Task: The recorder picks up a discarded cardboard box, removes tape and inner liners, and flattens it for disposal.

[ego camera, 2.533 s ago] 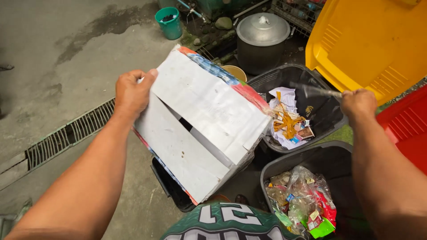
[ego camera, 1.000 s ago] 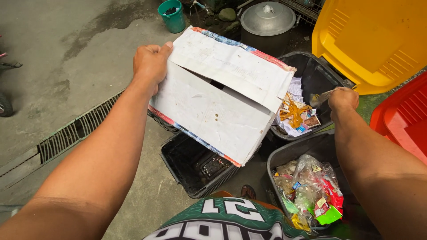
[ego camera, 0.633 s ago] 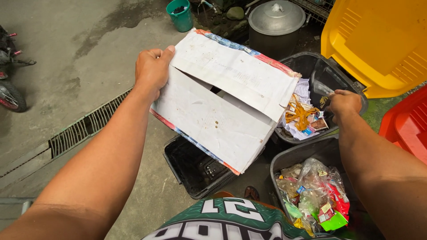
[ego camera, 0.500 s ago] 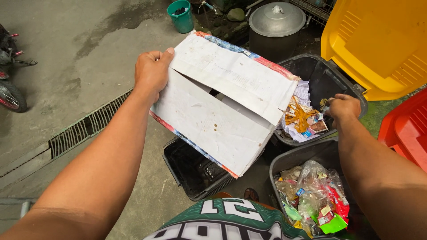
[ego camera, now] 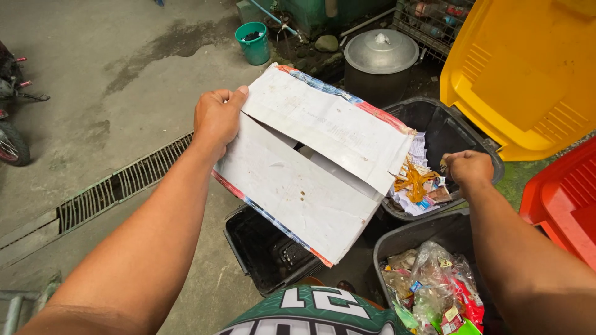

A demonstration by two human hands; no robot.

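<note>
Concrete yard, bins below: left hand (ego camera: 217, 121) pinches the flattened cardboard box (ego camera: 310, 167) at its corner, light but floppy, while right hand (ego camera: 469, 169) closes on a small scrap.

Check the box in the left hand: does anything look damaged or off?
Yes. The flattened cardboard box in the left hand is torn along its right edge near the paper scraps and carries small brown stains on its white face. The right hand hovers over the black bin.
</note>
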